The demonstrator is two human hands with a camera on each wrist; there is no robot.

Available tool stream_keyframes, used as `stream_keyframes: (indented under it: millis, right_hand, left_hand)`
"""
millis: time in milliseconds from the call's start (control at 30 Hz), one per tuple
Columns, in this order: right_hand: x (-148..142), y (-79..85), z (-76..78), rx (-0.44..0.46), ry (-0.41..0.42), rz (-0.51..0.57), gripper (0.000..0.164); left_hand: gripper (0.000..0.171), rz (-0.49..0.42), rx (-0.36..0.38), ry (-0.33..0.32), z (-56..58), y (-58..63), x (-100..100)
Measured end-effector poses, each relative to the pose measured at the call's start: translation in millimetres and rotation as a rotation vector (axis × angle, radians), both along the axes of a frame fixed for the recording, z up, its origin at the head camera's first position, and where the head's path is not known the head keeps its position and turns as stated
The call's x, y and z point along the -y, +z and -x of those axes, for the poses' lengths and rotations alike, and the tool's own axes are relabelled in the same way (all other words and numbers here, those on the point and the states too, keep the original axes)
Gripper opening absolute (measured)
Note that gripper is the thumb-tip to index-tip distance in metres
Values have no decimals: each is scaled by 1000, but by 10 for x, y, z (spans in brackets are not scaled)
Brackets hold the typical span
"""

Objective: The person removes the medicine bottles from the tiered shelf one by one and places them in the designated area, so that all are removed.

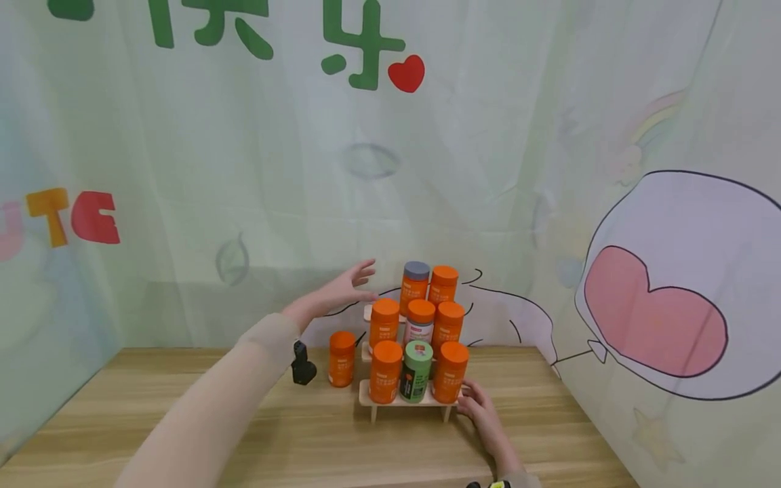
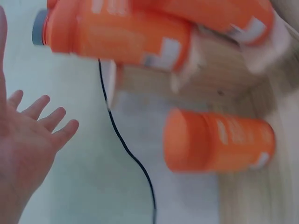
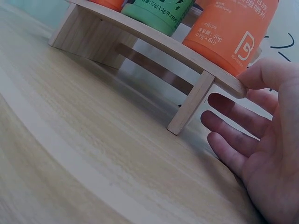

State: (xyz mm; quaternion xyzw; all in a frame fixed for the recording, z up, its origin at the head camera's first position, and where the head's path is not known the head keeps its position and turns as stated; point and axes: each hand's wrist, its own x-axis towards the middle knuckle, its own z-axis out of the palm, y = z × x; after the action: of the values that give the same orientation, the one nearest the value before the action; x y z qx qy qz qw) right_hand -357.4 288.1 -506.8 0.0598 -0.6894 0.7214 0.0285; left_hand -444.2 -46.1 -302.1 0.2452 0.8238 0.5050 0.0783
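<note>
A three-tier wooden rack [image 3: 135, 38] carries several capped bottles. My right hand [image 1: 481, 411] pinches the right end of its lowest shelf, thumb above and index finger [image 3: 261, 100] below, close by an orange bottle [image 3: 229, 35]. My left hand [image 1: 342, 290] is held up left of the top tier, fingers extended and palm bare in the left wrist view. Near it, a grey-capped orange bottle [image 1: 415, 288] stands on the top shelf. A green bottle [image 1: 417, 371] is mid-front; behind it is a pink-and-white labelled bottle [image 1: 419, 325].
One orange bottle [image 1: 342, 359] stands on the wooden tabletop [image 1: 293, 440], left of the rack. A printed cloth [image 1: 274, 169] hangs behind and on both sides of the table.
</note>
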Motion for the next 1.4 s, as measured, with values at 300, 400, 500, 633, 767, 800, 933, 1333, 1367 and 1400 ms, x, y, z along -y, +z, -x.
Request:
stream_keyframes:
  millis: [300,400,500,633,767,800,933,1333,1367,1400]
  right_hand:
    - [-15,5,-13,-15,-5,-12,47]
    - [-7,-2,-22,-21,8,-18,46]
    - [11,-9,-43,-25,18,-16,46]
    - [12,-6,-62,-34,31,-32,48]
    - [14,9,-67,-46,53,-53,50]
    - [18,15,-68,-46,54,-49,50]
    - [39,28,-69,-37,41,-23,49]
    - [45,23,-41,-24,33,-13,47]
    - [43,22,-39,-25,33,-11,47]
    - [41,19,-36,-25,33,-11,47]
  left_hand:
    - [88,4,-10,7,102,193,-497]
    - [91,27,12,-25,125,217,-587]
    - [92,26,19,-48,158,226,-652]
    - [94,14,24,-45,211,225,-718]
    - [92,20,26,-25,241,227,-754]
    - [91,24,24,-18,243,230,-758]
    - [89,28,14,2,238,236,-773]
    - [76,18,20,61,279,180,-825]
    - [75,18,20,66,279,178,-833]
    - [75,21,17,72,273,180,-840]
